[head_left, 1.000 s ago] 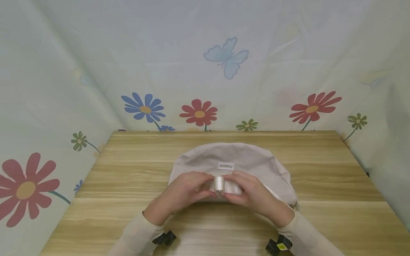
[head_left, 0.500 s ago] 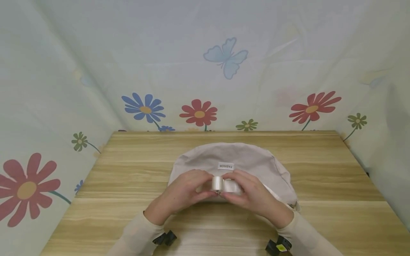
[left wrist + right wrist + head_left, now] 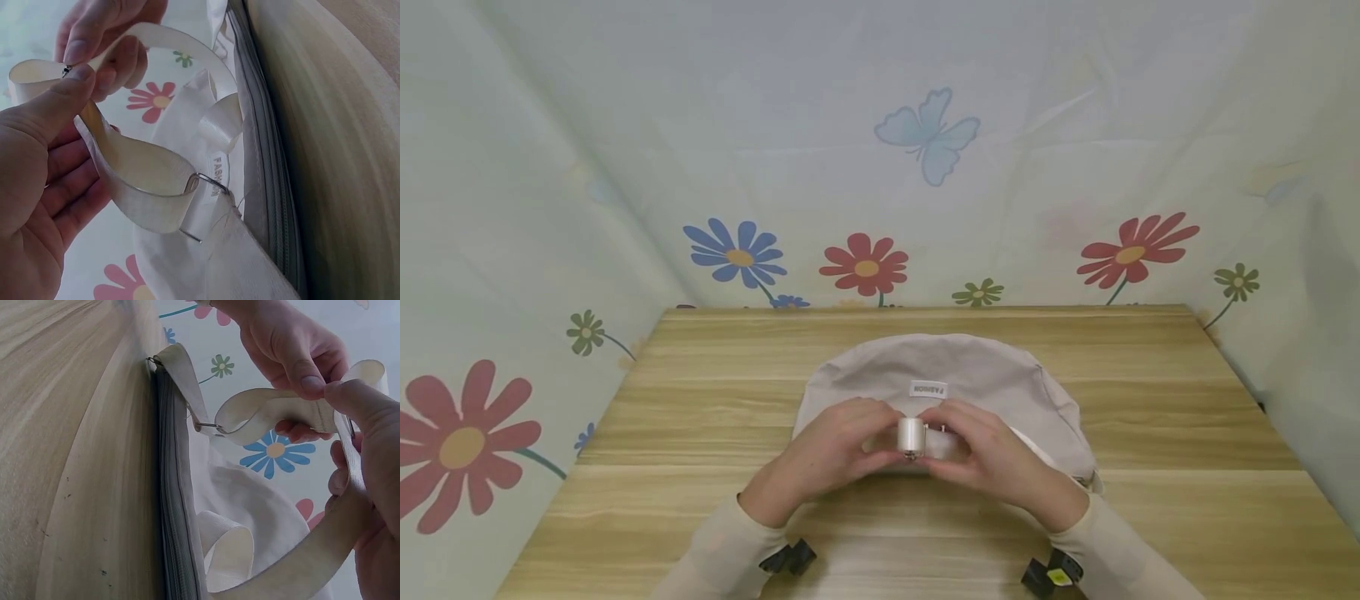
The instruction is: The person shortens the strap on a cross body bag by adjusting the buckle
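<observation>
A pale beige fabric bag (image 3: 977, 367) lies on the table, with a small white FASHION label (image 3: 928, 389). Its cream webbing strap (image 3: 144, 165) is lifted in both hands and stands up as a loop (image 3: 912, 435). My left hand (image 3: 829, 439) pinches the strap between thumb and fingers. Opposite it, my right hand (image 3: 992, 450) pinches the strap too, fingertips close to the left ones. A thin metal slider (image 3: 352, 428) shows at the right fingers, mostly hidden. Lower down, the strap passes through a metal ring (image 3: 212, 181) joined to a fabric tab.
The wood-grain table (image 3: 700, 417) extends around the bag. A dark grey zipper (image 3: 172, 500) runs along the bag's near edge. Behind stands a pale curtain (image 3: 775, 125) printed with flowers and a butterfly. Black wrist cameras (image 3: 1052, 575) sit on both sleeves.
The strap loop between the hands has shifted slightly left, then a little lower. My right fingers have shifted slightly, showing a small metal part beside them. The bag stays in place.
</observation>
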A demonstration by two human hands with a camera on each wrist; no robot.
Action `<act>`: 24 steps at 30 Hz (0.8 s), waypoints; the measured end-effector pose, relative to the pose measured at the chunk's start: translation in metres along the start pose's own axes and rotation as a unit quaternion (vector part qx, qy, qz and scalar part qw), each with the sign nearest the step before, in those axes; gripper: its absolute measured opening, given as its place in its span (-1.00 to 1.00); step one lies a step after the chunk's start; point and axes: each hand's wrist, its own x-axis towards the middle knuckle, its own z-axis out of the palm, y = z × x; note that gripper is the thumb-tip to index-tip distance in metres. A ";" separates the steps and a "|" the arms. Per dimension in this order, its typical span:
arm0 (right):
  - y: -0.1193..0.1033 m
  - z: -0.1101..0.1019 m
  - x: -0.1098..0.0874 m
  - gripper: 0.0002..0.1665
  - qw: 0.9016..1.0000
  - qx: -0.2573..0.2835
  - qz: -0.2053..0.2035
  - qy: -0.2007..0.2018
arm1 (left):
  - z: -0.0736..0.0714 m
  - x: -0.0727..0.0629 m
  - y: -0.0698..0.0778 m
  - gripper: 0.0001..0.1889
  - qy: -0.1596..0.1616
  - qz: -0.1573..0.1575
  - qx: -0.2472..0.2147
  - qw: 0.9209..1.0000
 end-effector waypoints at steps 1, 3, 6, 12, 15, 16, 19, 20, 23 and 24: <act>0.000 0.000 0.000 -0.51 1.000 0.004 -0.001 0.001 | 0.000 0.000 0.000 -0.64 0.000 -0.002 -0.002 1.000; 0.000 0.000 0.000 -0.54 1.000 0.009 -0.007 0.007 | -0.001 0.000 0.001 -0.62 0.001 -0.006 -0.009 1.000; 0.000 -0.001 0.001 -0.57 0.999 0.017 -0.020 0.018 | -0.002 -0.001 0.000 -0.61 -0.001 -0.018 -0.027 0.999; 0.003 -0.003 0.001 -0.59 0.999 0.015 -0.039 0.025 | -0.005 -0.002 0.000 -0.64 -0.011 -0.037 -0.054 0.998; 0.004 -0.004 0.000 -0.59 0.999 0.014 -0.037 0.025 | -0.006 -0.003 -0.001 -0.65 -0.008 -0.030 -0.051 0.998; 0.004 -0.004 0.000 -0.60 0.999 0.013 -0.038 0.025 | -0.007 -0.003 -0.002 -0.65 -0.005 -0.024 -0.047 0.999; 0.006 -0.005 -0.001 -0.59 0.999 0.009 -0.037 0.025 | -0.008 -0.004 -0.005 -0.65 0.004 -0.006 -0.037 0.999; 0.006 -0.006 -0.001 -0.59 0.999 0.008 -0.034 0.023 | -0.009 -0.005 -0.006 -0.65 0.006 0.000 -0.034 0.999; 0.006 -0.008 -0.002 -0.60 1.000 0.008 -0.025 0.016 | -0.011 -0.007 -0.009 -0.65 0.009 0.011 -0.029 0.999; 0.006 -0.010 -0.002 -0.60 1.000 0.007 -0.022 0.013 | -0.011 -0.009 -0.010 -0.65 0.009 0.014 -0.028 0.999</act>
